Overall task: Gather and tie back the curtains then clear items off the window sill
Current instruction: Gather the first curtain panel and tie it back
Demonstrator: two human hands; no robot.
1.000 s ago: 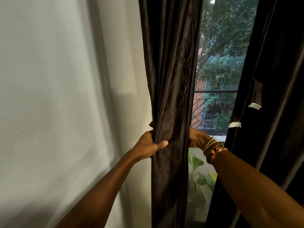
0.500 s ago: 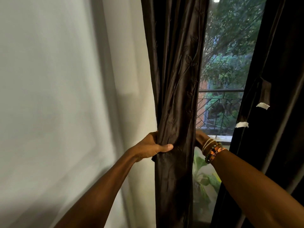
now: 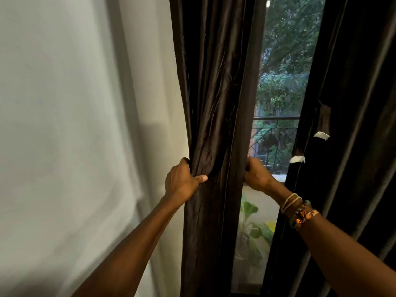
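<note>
Well, plenty is cut off here. The pale wall [image 3: 64, 125] fills 9 o'clock. It is smooth and blurred with soft shadow bands, and runs out of frame top and bottom. The second curtain [image 3: 353, 82] covers 3 o'clock in near-black, heavy matte folds. Its lower part is hidden behind the right forearm [image 3: 342, 254], and both ends are cut off.

The gathered curtain [image 3: 214, 82] hangs from 12 down to 6 through the middle. It is dark brown with a slight satin sheen, bunched into tight vertical pleats and crinkled where squeezed. A faint raised pattern shows but is too blurred to read. Its top and hem are out of frame.

Between the curtains, at 1 o'clock, is a narrow strip of window [image 3: 278, 93] with green trees [image 3: 289, 50] and a dark metal railing [image 3: 276, 118], all soft. Toward 5 o'clock a leafy plant [image 3: 250, 221] sits behind something hazy, glass or plastic, cannot tell which.

The left forearm [image 3: 128, 243] comes in bare from 7 o'clock, elbow cut off. The left hand [image 3: 182, 183] grips the gathered curtain's 9 o'clock edge at mid-height. Its fingers curl round behind the fabric, mostly hidden, and the thumb [image 3: 201, 179] presses flat across the front. The right hand [image 3: 257, 176] holds the opposite edge at about the same height. Only its back shows, with the fingers tucked behind the cloth, so cannot tell their spread.

The right wrist carries bracelets [image 3: 297, 209]: cream cord loops, beads and an orange woven band. Two small white tags [image 3: 297, 159] sit on the second curtain's inner edge, about 3 o'clock.
</note>
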